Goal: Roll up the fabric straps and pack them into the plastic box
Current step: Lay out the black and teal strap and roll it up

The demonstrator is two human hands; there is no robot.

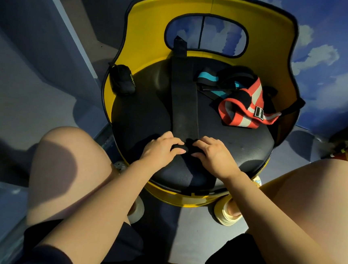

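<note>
With both hands, left (163,150) and right (213,154), pinching the rolled near end of the long black fabric strap (184,95) on the round black padded seat (141,112): uneven pressure, likely a skewed, loosening roll. No plastic box visible.

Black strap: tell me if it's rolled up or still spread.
Mostly spread. The black strap lies flat along the seat; only its near end is rolled, gripped by left hand and right hand.
</note>
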